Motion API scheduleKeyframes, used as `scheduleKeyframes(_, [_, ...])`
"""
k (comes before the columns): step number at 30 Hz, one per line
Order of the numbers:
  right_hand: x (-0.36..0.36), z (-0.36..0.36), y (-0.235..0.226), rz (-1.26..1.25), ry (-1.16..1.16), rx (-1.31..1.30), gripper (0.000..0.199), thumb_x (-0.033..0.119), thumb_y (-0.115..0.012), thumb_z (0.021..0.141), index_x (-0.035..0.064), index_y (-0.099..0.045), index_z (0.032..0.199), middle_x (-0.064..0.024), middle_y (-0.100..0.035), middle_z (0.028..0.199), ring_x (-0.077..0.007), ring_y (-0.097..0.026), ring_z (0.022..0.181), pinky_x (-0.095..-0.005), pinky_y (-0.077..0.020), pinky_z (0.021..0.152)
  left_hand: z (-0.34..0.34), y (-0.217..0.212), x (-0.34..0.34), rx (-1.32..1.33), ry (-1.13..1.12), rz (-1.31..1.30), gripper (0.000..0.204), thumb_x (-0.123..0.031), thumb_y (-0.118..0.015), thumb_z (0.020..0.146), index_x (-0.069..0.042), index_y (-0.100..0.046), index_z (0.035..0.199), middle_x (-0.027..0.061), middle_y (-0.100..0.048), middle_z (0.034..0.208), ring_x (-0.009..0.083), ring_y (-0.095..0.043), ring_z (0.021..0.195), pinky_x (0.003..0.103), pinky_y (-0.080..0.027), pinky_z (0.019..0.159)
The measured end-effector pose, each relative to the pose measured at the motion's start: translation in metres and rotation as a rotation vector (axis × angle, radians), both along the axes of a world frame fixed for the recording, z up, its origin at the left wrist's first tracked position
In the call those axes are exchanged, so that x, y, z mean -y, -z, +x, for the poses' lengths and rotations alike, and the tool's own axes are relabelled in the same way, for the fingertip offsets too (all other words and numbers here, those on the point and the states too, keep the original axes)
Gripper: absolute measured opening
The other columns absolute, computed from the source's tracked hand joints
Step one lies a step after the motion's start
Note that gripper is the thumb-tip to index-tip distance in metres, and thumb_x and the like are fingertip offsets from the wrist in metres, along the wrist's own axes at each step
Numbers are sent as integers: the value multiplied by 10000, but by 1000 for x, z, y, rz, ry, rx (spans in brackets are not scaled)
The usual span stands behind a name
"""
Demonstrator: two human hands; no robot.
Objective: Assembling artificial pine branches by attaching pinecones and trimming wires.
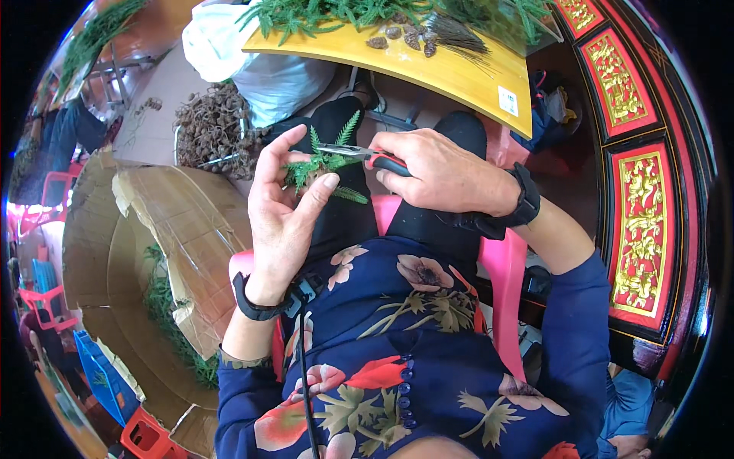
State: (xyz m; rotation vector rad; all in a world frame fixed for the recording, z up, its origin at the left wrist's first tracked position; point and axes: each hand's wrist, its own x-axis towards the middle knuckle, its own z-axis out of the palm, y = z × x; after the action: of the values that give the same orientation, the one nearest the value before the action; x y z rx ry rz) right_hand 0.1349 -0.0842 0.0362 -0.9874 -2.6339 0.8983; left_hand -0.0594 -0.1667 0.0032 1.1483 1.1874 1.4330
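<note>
Above my lap, my left hand [277, 210] pinches a green artificial fir sprig [348, 194] between thumb and fingers. Something brown, perhaps a pine cone, shows at the sprig's base, partly covered by the thumb. My right hand [451, 172] is wrapped round the red and black handles of a pair of long-nose pliers [345, 150]. Their metal jaws point left and lie among the green needles, close to my left fingertips. Whether the jaws grip a wire or a stem is too small to tell.
Ahead is a yellow table [489, 88] with green sprigs, several pine cones [413, 38] and dark wires [456, 34]. To the left are a heap of brown cones [210, 126], a white plastic bag [275, 84] and a cardboard box [92, 237] with greenery. Carved panels [641, 229] stand right.
</note>
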Motion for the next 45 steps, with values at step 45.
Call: scheduleKeyframes(45, [16,-4,-7,412,130,112,173,78,-592,711,-44,-512,803,-219,-592,731,-400,-617,684,-457,-499,603,-5,2,-1,-229,110,-40,163,-53,-540,919,0,-525,1073,11,-549,869,73,-485,818,226,-412,732])
